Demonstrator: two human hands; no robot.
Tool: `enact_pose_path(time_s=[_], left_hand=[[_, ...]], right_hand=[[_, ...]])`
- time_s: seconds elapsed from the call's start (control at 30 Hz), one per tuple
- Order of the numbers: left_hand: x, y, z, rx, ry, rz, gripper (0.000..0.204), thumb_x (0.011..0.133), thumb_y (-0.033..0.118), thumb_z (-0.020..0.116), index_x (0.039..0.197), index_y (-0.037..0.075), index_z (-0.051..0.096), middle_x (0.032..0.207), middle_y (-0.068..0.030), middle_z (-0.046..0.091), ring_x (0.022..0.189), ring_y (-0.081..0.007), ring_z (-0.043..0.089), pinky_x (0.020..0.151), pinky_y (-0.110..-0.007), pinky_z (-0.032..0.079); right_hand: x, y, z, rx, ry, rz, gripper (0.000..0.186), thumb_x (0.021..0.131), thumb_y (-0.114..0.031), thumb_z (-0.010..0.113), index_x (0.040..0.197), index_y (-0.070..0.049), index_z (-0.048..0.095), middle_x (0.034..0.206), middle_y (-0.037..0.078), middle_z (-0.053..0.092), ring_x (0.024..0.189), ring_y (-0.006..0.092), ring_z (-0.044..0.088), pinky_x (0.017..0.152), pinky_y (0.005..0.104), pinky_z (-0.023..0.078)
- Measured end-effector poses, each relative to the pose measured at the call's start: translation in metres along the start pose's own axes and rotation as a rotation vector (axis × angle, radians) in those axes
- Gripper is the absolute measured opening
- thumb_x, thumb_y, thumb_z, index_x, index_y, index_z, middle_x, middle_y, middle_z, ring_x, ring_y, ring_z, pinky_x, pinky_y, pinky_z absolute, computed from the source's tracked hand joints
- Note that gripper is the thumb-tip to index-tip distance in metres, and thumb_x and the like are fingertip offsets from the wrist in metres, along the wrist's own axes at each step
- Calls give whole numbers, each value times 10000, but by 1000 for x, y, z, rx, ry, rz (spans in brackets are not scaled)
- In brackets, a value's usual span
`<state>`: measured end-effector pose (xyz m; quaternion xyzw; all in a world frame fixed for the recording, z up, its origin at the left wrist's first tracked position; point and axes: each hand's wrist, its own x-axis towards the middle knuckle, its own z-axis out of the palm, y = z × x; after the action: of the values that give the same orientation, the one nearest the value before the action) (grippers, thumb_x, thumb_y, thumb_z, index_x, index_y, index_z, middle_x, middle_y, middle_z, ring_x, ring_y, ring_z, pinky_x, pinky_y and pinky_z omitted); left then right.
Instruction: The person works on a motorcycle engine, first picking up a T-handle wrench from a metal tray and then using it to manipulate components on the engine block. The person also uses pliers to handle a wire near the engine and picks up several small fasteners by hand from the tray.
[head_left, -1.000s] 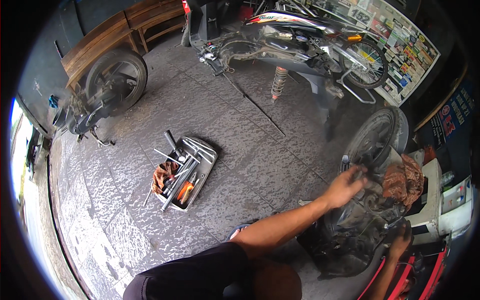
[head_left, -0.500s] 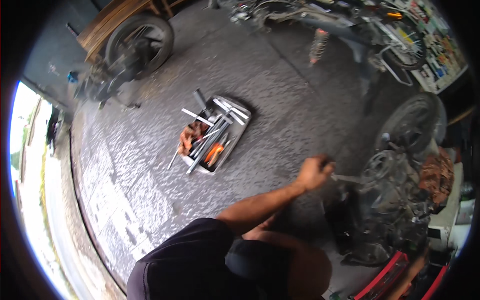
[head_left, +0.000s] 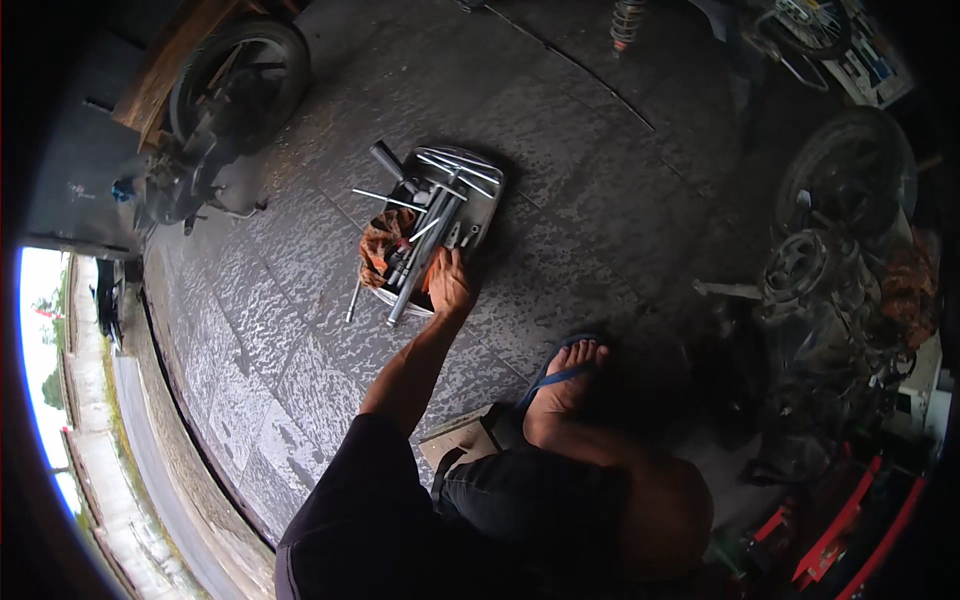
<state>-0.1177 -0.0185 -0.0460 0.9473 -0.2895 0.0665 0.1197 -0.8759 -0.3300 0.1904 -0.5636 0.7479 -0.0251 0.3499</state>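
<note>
My left hand point(head_left: 453, 284) is over the near right part of a metal tray point(head_left: 485, 212), its fingers stretched down among the tools. Under and beside those fingers shows an orange-handled tool point(head_left: 432, 270), partly hidden by the hand; whether they touch it I cannot tell. Long metal bars and wrenches point(head_left: 428, 236) lie crossed in the tray. At its left side sits a crumpled orange-brown rag point(head_left: 384, 243). A dark-handled tool point(head_left: 384, 156) sticks out at the far left corner. My right hand is out of sight.
My foot in a blue-strapped sandal point(head_left: 565, 382) stands near the tray, beside a low wooden block point(head_left: 462, 436). Greasy engine parts point(head_left: 800, 290) and a wheel point(head_left: 850, 165) are at the right. Another wheel point(head_left: 245, 85) leans at the far left. Red metal bars point(head_left: 840, 525) lie lower right.
My left hand has swung left from beside the engine parts to the tray, coming down over the orange-handled tool. The view has shifted, bringing my sandalled foot into sight.
</note>
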Motion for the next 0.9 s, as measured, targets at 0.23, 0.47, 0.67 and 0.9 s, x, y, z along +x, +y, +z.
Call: enact_pose_path(time_s=[0.23,0.47,0.67,0.9], left_hand=[[12,-33,67,93,35,-61,464,957,593,514,1062,166,663,744,-112,703,656,-293,721,521,-435,557],[91,-175,106,262,218,82,463,935,574,563,978,116,612,779,-42,624,565,-224,645,446,-342,519],[168,-179,105,905,517,202,351,990,438,574,1051,96,620,850,-7,623,758,-163,596,639,-369,499],[-27,303,31,-754,-765,318,424,879,460,652,1050,81,739,1002,-216,718,988,-418,673,863,-482,534]], right_hand=[[-19,18,-24,-82,-63,144,450,995,-411,574,1279,-62,566,1079,103,697,854,233,705,700,330,535],[-68,37,-36,15,-5,416,376,974,-415,582,1235,-144,595,1036,60,681,745,176,632,662,329,500],[-53,41,-17,47,-94,384,407,958,-413,618,1234,-114,608,1001,50,670,772,160,637,667,335,492],[-102,35,-57,146,87,296,414,977,-425,613,1217,-88,620,957,21,657,766,130,626,641,294,484]])
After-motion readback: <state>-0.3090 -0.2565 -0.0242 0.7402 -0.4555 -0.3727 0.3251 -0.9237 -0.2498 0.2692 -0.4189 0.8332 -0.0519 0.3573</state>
